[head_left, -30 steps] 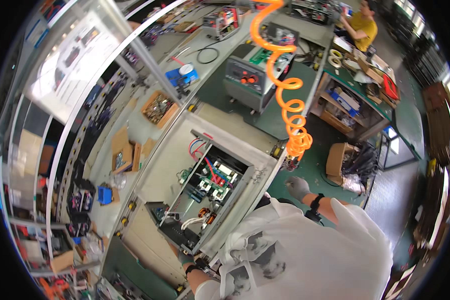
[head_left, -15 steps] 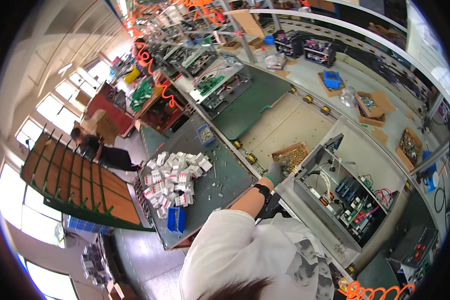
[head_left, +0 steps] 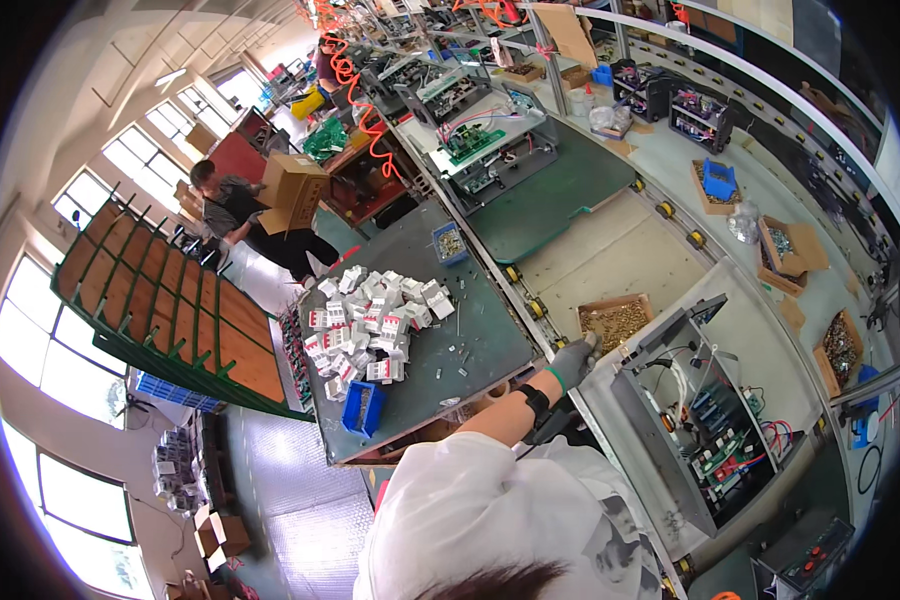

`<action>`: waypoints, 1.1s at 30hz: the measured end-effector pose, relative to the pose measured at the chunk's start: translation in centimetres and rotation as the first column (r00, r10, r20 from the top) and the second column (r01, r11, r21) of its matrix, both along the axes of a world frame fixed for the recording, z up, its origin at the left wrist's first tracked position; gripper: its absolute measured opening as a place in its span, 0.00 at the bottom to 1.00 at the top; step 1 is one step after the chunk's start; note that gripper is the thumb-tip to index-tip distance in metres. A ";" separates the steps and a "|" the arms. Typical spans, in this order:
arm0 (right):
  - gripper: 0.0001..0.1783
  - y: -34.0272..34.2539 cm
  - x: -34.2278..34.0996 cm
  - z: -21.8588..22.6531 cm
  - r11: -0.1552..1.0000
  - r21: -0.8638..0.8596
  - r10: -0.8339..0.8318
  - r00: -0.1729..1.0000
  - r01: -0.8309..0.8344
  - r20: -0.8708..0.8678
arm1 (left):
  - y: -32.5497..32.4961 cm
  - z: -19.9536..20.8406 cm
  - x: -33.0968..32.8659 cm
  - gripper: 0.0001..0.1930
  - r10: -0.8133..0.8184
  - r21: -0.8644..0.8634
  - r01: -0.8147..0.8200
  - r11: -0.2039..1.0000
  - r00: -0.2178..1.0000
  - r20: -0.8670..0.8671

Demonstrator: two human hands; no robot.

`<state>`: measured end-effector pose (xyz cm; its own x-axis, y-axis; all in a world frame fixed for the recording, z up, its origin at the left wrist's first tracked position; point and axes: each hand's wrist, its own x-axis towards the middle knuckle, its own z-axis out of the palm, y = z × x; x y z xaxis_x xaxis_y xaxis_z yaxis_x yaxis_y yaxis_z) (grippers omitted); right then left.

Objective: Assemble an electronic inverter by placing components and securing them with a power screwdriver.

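My left hand (head_left: 574, 363), in a grey glove with a green cuff and a black band on the wrist, is beside the near left corner of a cardboard box of brass-coloured screws (head_left: 615, 322). Its fingers look curled together; anything between them is too small to make out. Just right of the hand stands an open metal chassis (head_left: 660, 435) with circuit boards, blue parts and red and white wires inside. My right hand is out of view.
Left is a dark bench (head_left: 470, 340) with a heap of white breakers (head_left: 375, 320) and a blue bin (head_left: 363, 410). More boxes of screws (head_left: 838, 350) line the right shelf. A co-worker (head_left: 260, 225) carries a large carton (head_left: 295, 190) beyond the bench.
My left hand has drawn back slightly from the screw box. The view has shifted, and the co-worker now shows upright with a carton in their arms.
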<state>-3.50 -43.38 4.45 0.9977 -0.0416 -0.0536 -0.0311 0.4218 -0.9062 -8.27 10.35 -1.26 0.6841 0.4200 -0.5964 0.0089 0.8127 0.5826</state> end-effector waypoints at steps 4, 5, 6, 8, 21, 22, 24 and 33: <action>0.25 0.0 -1.3 6.5 0.998 0.044 -0.056 0.994 0.052 0.092 | -0.7 2.4 2.9 0.13 -0.042 0.025 0.038 0.999 0.986 0.162; 0.25 0.3 -1.8 7.9 0.996 0.058 -0.071 0.991 0.065 0.113 | -1.1 3.3 3.6 0.13 -0.049 0.058 0.039 0.998 0.980 0.191; 0.24 0.7 -2.3 9.0 0.994 0.072 -0.091 0.986 0.082 0.138 | -1.6 4.3 4.4 0.13 -0.063 0.090 0.044 0.995 0.972 0.225; 0.23 1.6 -2.8 11.0 0.989 0.104 -0.124 0.975 0.106 0.183 | -3.0 7.4 5.3 0.12 -0.060 0.075 0.044 0.996 0.971 0.231; 0.19 13.6 4.8 13.5 0.986 0.156 -0.008 0.914 -0.061 0.407 | -10.7 13.7 4.7 0.16 -0.737 0.321 0.673 0.666 0.659 0.146; 0.17 14.1 5.2 13.5 0.933 0.341 0.013 0.958 -0.115 0.288 | -11.2 13.2 5.0 0.15 -0.749 0.334 0.680 0.653 0.646 0.148; 0.14 15.4 5.7 14.0 0.938 0.303 0.076 0.953 -0.169 0.294 | -11.9 12.7 5.0 0.13 -0.753 0.346 0.680 0.646 0.641 0.148; 0.10 21.9 6.3 15.0 0.834 0.401 0.249 0.907 -0.379 0.339 | -12.2 12.8 4.8 0.13 -0.794 0.462 0.708 0.534 0.607 -0.012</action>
